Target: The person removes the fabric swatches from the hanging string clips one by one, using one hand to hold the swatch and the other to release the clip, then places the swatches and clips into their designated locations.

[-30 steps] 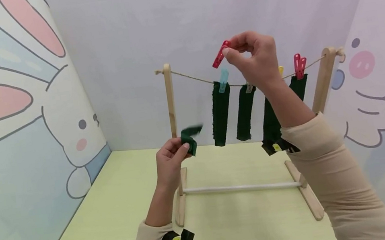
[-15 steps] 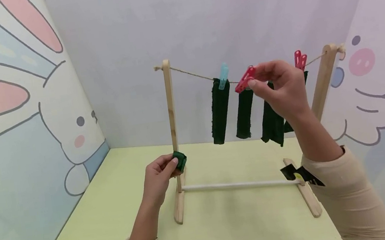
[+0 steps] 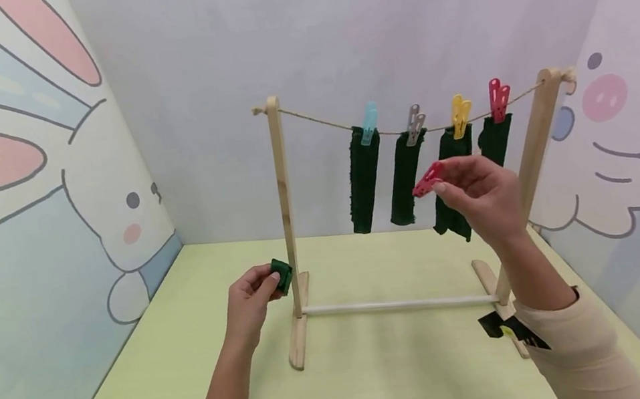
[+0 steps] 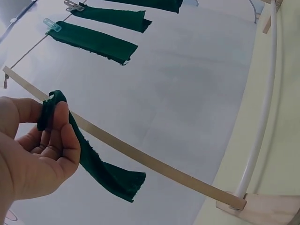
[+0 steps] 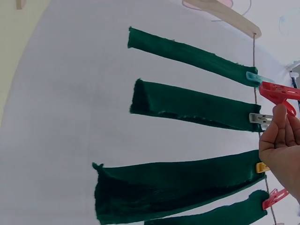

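Note:
My left hand (image 3: 249, 306) pinches one end of a dark green cloth strip (image 3: 283, 276), just left of the rack's left post. In the left wrist view the rest of that cloth strip (image 4: 110, 176) hangs down loosely. Between thumb and fingers my right hand (image 3: 487, 201) pinches a red clothespin (image 3: 428, 180), in front of the hanging strips and below the line. Similar green strips hang from the rope (image 3: 316, 120) by a light blue clothespin (image 3: 369, 123), a grey clothespin (image 3: 415, 125), a yellow clothespin (image 3: 460, 116) and another red clothespin (image 3: 499, 100).
The rope runs between a left wooden post (image 3: 285, 197) and a right wooden post (image 3: 538, 130). A white crossbar (image 3: 401, 305) joins their feet on the pale yellow table (image 3: 380, 380). Walls with cartoon animals (image 3: 137, 237) stand around it. Bare rope spans the left part.
My right hand has come down and to the right from above the line, carrying the red clothespin. My left hand has moved left and down with the cloth strip.

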`<state>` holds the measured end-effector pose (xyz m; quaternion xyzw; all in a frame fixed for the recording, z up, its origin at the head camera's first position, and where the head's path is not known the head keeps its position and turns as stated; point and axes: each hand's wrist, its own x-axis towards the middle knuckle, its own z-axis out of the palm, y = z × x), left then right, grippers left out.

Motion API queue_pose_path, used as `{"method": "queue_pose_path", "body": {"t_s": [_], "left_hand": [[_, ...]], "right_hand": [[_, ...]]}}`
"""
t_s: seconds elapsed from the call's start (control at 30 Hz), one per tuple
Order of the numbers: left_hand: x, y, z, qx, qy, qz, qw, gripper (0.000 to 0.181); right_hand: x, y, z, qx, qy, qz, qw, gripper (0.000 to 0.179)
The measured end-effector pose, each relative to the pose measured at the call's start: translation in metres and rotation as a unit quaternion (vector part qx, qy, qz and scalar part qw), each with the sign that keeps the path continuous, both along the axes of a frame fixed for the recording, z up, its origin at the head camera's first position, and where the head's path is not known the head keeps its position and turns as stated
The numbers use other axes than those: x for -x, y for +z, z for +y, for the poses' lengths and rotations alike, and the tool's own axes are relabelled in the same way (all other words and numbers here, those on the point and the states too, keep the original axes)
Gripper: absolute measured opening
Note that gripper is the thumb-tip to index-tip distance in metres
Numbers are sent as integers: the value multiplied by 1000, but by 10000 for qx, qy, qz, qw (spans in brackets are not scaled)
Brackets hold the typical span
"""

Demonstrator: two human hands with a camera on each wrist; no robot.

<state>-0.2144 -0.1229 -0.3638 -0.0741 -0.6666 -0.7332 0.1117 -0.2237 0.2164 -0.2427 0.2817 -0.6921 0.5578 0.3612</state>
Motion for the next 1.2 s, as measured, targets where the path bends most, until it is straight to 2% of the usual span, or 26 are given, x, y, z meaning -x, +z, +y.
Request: {"method": "queue_pose_path", "body": {"t_s": [0.23,0.47,0.53,0.7,0.87,1.07,1.2], "left_hand": [[4,-10,-11,245,49,-268,9993,19],[7,-20,-24,476,147,-522,9974,21],[7,-22,-27,531,189,-594,9966,21],[9,-28,-36,589,262,-702,9955,22],[11,-32,-46,537,360,-736,9952,24],[13,-39,-58,599,420,-811,9940,28],[15,-44,-66,658,428,-830,9935,31]], "right_hand": [[1,-30,12,-306,-282,-450,9981,25],[4,-56,23,-115,191,-705,9973,28],[4,-64,26,-70,216,-823,9963,28],[1,-83,34,-176,-34,-1295,9914,27],[-2,-104,44,-179,23,-1660,9860,27],[-6,-128,55,-287,-241,-2127,9764,28],[-8,-141,61,-303,-319,-2253,9733,27]]}}
